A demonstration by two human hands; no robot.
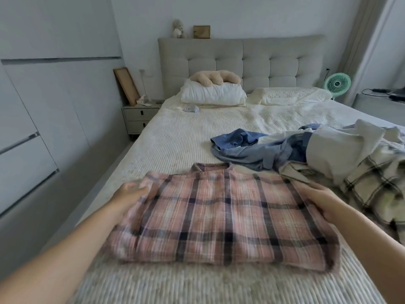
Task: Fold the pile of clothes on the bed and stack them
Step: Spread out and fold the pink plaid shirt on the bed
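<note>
Two bare arms reach out over the bed (175, 137), one from each side. Between them lies a pink plaid shirt (223, 218), folded into a neat block, collar at the far end. It sits on the near part of the bed, a bit blurry.

On one side, the left hand (129, 194) has its fingers curled round the far left edge of the shirt. On the other, the right hand (317, 198) holds the far right edge, and its fingertips go out of sight under the cloth. Both hands have hold of the shirt, and neither is flat or loose.

This shirt looks almost done. I think the hands are tidying the last fold or getting ready to move it.

To the right waits the pile of clothes (328, 154), all in a heap. A blue shirt (241, 143) lies on its left side, a pale grey piece (337, 148) sits in the middle, and a cream plaid shirt (377, 183) lies closest on the right. None of these is folded yet, so most of the job is left.

Next, the pink shirt needs a spot to start the stack. Both hands should hold it evenly so the folds do not slip open. Then one hand can pull a piece from the heap, maybe the blue one, which is easy to reach.
</note>
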